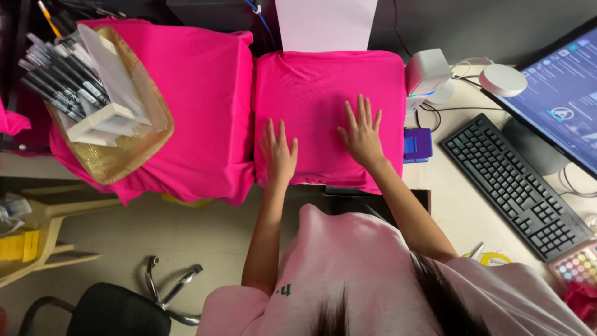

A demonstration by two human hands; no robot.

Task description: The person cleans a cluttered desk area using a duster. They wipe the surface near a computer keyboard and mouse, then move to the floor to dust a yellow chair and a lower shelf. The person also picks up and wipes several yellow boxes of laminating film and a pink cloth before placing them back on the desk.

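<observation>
Pink fabric (pixel 323 93) is lying stretched over a square platen, mostly smooth. The left hand (pixel 278 154) and right hand (pixel 361 135) are pressing flat on it, fingers spread, gripping nothing. Slight wrinkling is remaining near the front edge.

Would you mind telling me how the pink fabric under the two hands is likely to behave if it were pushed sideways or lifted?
The pink fabric is probably floppy: it drapes over the edges of the flat pad beneath and shows soft folds. Pushed sideways by the left hand or the right hand, both lying flat on it, it would likely wrinkle or slide rather than hold shape. It looks thin, so probably light.
</observation>
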